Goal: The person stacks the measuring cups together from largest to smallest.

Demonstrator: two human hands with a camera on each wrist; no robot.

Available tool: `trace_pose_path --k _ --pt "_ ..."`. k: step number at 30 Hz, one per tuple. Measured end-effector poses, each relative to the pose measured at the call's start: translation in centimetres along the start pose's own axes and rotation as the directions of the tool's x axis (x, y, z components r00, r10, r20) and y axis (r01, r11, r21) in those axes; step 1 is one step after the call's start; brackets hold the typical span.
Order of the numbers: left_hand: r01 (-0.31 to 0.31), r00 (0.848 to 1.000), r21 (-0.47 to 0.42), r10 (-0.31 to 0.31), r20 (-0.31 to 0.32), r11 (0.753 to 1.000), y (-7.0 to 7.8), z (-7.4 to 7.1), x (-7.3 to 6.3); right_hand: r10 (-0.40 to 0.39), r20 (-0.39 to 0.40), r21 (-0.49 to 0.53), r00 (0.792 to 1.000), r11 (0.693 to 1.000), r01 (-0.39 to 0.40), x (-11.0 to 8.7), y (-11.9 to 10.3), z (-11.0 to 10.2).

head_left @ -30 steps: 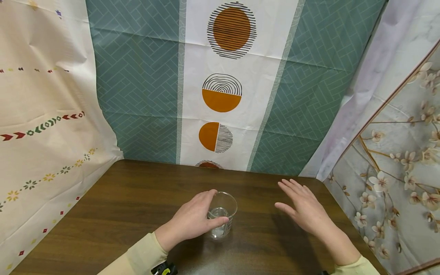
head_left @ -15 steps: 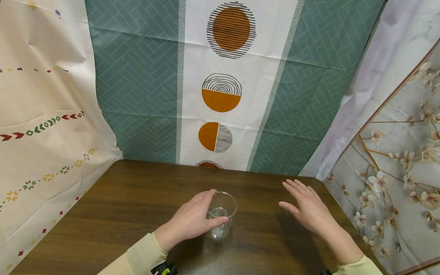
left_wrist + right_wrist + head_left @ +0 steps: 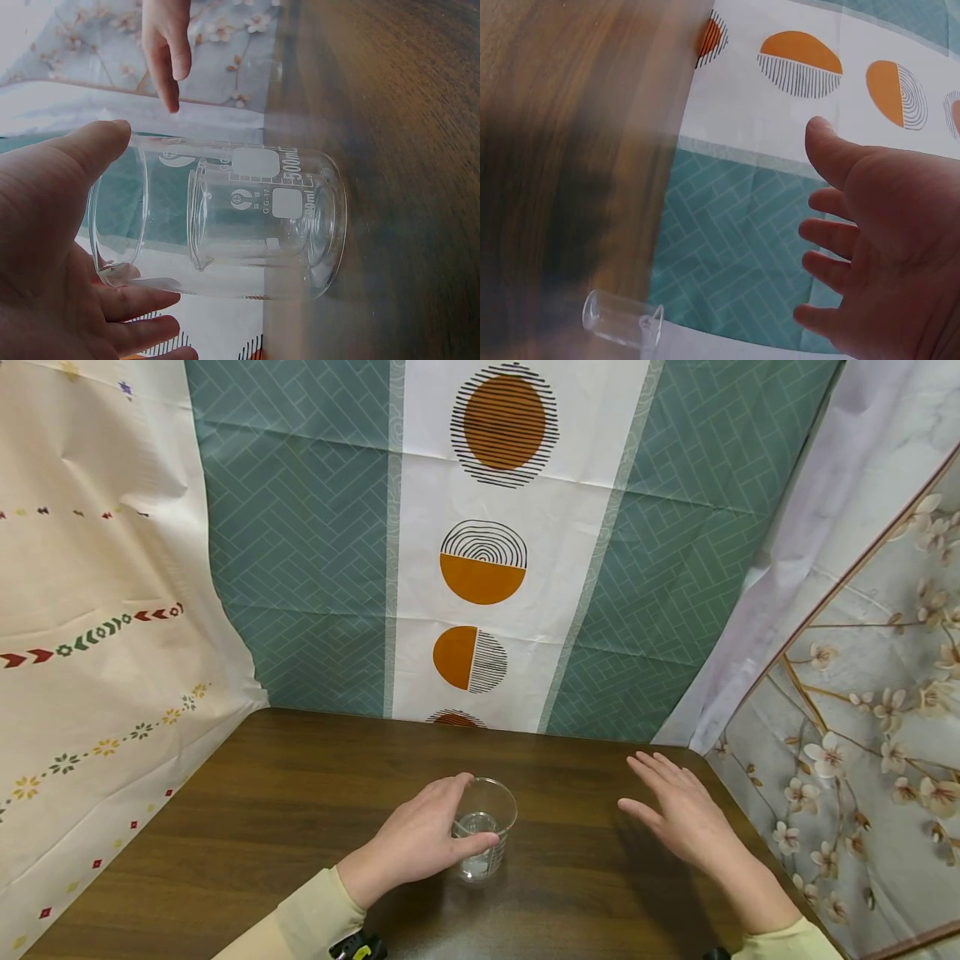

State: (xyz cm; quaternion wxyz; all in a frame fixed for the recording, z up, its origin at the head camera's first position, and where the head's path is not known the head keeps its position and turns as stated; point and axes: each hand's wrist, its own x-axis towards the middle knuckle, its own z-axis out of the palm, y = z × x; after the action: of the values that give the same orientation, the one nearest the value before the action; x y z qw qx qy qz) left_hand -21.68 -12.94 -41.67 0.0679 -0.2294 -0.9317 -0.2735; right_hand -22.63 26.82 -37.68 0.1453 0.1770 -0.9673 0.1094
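A large glass beaker marked 500ml stands upright on the brown table. Nested inside it is a smaller glass beaker. My left hand holds the large one near its rim, thumb on the near side and fingers round the far side, as the left wrist view also shows. My right hand hovers above the table's right part, fingers straight and thumb apart, touching nothing. Another small glass beaker shows low in the right wrist view, near the table's back edge; I cannot make it out in the head view.
The wooden table ends at a green and white patterned cloth behind. A cream cloth hangs at the left, a flowered one at the right.
My right hand has drifted a little to the right, fingers still straight. The left hand and the nested beakers have stayed in place.
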Motion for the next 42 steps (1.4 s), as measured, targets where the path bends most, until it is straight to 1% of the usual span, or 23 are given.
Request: trace_pose_path --k 13,25,42 --pt "-0.006 1.0 -0.005 0.006 -0.005 1.0 0.0 0.0 -0.1 0.007 -0.013 -0.019 1.0 1.0 -0.007 -0.4 1.1 0.0" --pt "-0.005 1.0 -0.009 0.005 0.003 1.0 0.0 -0.1 -0.1 0.034 0.009 -0.005 0.999 0.999 -0.034 -0.5 1.7 -0.2" --pt "-0.014 1.0 -0.006 0.014 -0.006 1.0 0.0 -0.1 -0.1 0.067 0.026 -0.011 0.997 0.998 -0.066 -0.9 3.4 -0.1"
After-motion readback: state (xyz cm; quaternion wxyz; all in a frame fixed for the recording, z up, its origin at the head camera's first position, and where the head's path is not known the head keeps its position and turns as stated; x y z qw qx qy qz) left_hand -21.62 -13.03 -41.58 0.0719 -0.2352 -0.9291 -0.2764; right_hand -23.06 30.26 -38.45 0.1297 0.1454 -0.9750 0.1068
